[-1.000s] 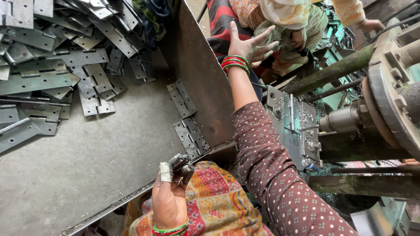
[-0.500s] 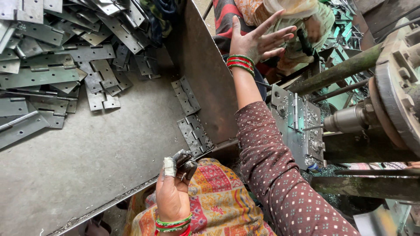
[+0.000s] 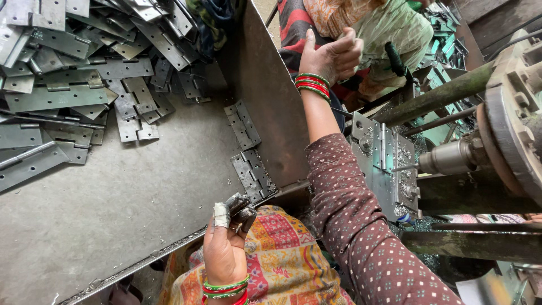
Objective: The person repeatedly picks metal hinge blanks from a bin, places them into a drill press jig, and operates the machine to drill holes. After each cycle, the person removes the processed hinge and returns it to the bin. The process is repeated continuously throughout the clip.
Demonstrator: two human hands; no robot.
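Observation:
My left hand (image 3: 224, 245), one finger wrapped in tape, is low in the middle and grips a small dark metal piece (image 3: 240, 208) at the near edge of the steel tray (image 3: 113, 226). My right hand (image 3: 329, 55) reaches far up past the tray's wall. Its fingers are curled and I see nothing in them. It is just left of a black lever handle (image 3: 395, 58). Under my right forearm a silvery hinge (image 3: 383, 148) sits in the jig (image 3: 389, 186), in front of the drill bit (image 3: 407, 167).
A heap of grey hinges (image 3: 73, 73) fills the tray's far left, and two single hinges (image 3: 248, 149) lie by its wall (image 3: 271, 107). The drill chuck (image 3: 451, 158) and a large wheel (image 3: 514, 113) stand at the right. Another person's clothing (image 3: 389, 25) is beyond my right hand.
My right hand's fingers, spread wide before, have curled in, and the hand has shifted slightly right. My left hand keeps its grip in about the same place.

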